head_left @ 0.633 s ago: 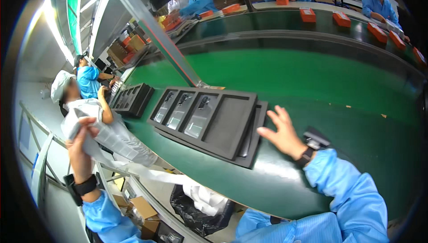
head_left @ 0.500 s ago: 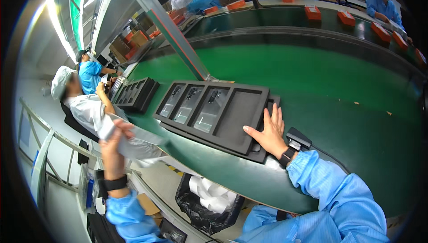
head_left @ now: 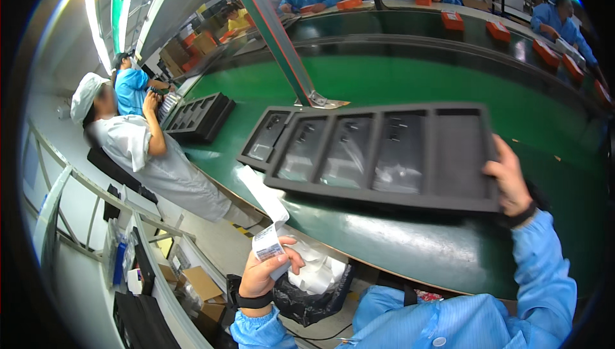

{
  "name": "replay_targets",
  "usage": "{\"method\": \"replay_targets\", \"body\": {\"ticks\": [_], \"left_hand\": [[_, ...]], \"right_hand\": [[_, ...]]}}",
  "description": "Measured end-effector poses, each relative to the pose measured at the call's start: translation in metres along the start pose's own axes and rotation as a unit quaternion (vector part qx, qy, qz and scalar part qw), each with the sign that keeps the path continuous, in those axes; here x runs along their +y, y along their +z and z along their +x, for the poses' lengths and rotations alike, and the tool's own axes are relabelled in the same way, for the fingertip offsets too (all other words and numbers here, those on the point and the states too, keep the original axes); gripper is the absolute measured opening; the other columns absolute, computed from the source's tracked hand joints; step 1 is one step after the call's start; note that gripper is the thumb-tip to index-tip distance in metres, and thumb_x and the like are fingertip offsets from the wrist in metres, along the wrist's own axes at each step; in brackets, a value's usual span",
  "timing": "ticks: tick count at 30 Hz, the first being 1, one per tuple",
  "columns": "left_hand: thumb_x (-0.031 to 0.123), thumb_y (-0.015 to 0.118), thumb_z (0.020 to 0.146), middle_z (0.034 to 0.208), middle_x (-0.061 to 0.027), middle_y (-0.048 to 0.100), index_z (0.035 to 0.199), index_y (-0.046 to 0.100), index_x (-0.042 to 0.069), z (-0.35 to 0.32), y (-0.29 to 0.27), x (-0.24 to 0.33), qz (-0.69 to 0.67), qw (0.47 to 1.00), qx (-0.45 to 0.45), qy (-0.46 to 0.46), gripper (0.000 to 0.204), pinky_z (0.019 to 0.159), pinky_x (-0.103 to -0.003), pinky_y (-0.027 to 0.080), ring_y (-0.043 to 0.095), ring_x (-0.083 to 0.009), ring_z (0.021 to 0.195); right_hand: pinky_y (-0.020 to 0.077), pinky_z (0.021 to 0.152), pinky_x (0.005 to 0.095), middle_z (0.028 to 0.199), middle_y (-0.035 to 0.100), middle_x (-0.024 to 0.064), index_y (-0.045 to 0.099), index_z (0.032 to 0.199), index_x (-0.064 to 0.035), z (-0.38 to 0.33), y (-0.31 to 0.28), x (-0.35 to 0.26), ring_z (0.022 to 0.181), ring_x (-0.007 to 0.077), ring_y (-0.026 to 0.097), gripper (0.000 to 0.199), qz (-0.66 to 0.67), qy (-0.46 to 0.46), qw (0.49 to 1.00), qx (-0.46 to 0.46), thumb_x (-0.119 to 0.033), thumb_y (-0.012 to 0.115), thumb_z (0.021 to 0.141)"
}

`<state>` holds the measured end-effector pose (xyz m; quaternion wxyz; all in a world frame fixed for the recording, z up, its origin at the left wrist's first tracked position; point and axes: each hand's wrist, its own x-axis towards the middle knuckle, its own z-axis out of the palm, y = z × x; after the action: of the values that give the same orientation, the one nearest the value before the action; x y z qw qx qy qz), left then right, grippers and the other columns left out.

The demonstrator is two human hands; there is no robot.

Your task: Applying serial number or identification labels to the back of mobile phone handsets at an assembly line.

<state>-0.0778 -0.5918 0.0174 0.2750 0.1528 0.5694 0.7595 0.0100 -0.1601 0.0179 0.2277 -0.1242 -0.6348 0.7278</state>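
Observation:
My right hand (head_left: pixel 510 179) grips the right end of a black foam tray (head_left: pixel 460 157), thumb over its rim. Flat, glossy, clear-looking pieces (head_left: pixel 346 157) with dark marks lie in three of its compartments; the rightmost shows bare foam. The tray is slightly blurred, and whether it is lifted I cannot tell. From behind its left end a second black foam tray (head_left: pixel 251 160) sticks out, with a similar piece in it. Lower down, my left hand (head_left: pixel 262 278) pinches a curling white strip of paper (head_left: pixel 266 201) with a printed label at the held end.
A black-bagged bin (head_left: pixel 320 304) of white paper stands below the green table (head_left: pixel 359 227). A post (head_left: pixel 282 48) rises behind the trays. More foam trays (head_left: pixel 208 115) lie at left, near a person in white (head_left: pixel 141 131). Orange boxes (head_left: pixel 451 21) line the far belt.
My right hand has moved right and now grips the tray's end, and the top tray has shifted right off the lower one. My left hand came down and rightward with the paper strip.

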Motion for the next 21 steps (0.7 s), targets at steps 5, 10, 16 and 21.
{"method": "replay_targets", "body": {"ticks": [5,10,16,21], "left_hand": [[0.010,0.059,0.079,0.079,-0.0211,0.062,0.111,0.050,-0.006,0.016,0.015,-0.012,-0.008,1.000,-0.020,0.008,0.037,0.066,-0.032,0.045,0.058,-0.0235,0.066],[0.006,0.055,0.078,0.082,-0.0195,0.061,0.125,0.036,-0.006,0.054,0.072,-0.021,-0.010,0.986,-0.151,-0.070,0.052,0.071,-0.032,0.046,0.058,-0.0208,0.069],[-0.005,0.045,0.078,0.095,-0.0189,0.060,0.139,0.013,-0.001,0.081,0.160,-0.052,-0.049,0.931,-0.322,-0.162,0.069,0.078,-0.031,0.044,0.057,-0.0187,0.077],[-0.003,0.049,0.076,0.093,-0.0255,0.060,0.141,0.007,0.002,0.074,0.189,-0.082,-0.029,0.936,-0.292,-0.192,0.077,0.076,-0.035,0.045,0.060,-0.0257,0.074]], "right_hand": [[0.0423,0.093,0.0291,0.121,0.050,0.0155,0.035,0.129,0.0075,-0.113,-0.139,-0.034,0.107,0.0205,0.053,0.070,0.040,0.001,0.991,0.130,-0.001,0.043,0.060],[0.0410,0.093,0.0268,0.121,0.051,0.0138,0.036,0.129,0.0072,-0.194,-0.260,-0.012,0.108,0.0187,0.052,0.071,-0.098,0.037,0.973,0.204,-0.001,0.042,0.059],[0.0352,0.095,0.0279,0.125,0.048,0.0103,0.042,0.128,0.0000,-0.225,-0.290,-0.009,0.114,0.0184,0.046,0.064,-0.373,0.065,0.889,0.258,0.000,0.046,0.064],[0.0438,0.080,0.0338,0.097,0.060,0.0141,0.062,0.094,0.0021,-0.160,-0.170,-0.056,0.092,0.0262,0.057,0.018,-0.603,-0.128,0.763,0.196,-0.008,0.054,0.082]]}}
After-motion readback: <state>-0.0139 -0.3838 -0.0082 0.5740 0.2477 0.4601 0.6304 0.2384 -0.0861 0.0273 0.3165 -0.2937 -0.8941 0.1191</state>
